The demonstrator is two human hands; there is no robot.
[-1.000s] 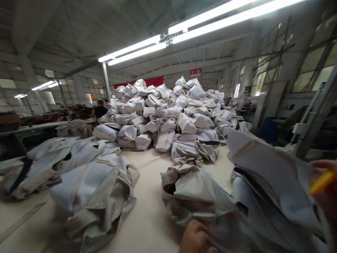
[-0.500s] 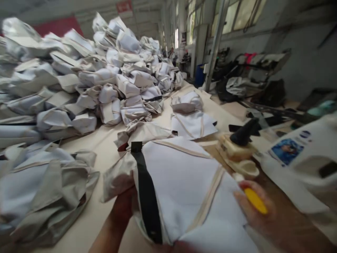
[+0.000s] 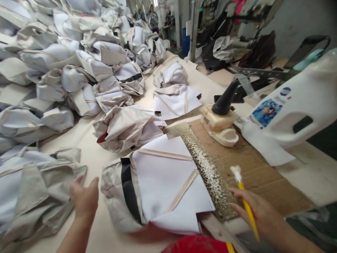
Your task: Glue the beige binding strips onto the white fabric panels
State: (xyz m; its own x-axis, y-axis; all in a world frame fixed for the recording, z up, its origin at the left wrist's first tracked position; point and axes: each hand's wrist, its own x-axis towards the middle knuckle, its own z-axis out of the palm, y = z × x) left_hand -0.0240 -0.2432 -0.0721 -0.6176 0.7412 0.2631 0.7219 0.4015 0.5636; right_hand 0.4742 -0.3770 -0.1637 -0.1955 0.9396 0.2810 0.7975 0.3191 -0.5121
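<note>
A folded white and grey fabric piece (image 3: 163, 186) with a black strip and beige tapes lies flat on the table in front of me. My left hand (image 3: 84, 198) hovers just left of it, fingers apart, holding nothing. My right hand (image 3: 256, 211) is to its right and grips a yellow-handled brush (image 3: 244, 202) with white bristles pointing up. A glue-crusted strip (image 3: 210, 172) runs along the piece's right edge on a brown cardboard sheet (image 3: 250, 165).
A big heap of bundled fabric pieces (image 3: 65, 63) fills the left and back of the table. A cream glue pot with a black cone (image 3: 221, 117) and a large white jug (image 3: 295, 105) stand on the right. A person (image 3: 152, 14) stands far back.
The fabric piece that both hands held up has been laid flat on the table. My left hand has let go and moved left. The view has tilted down.
</note>
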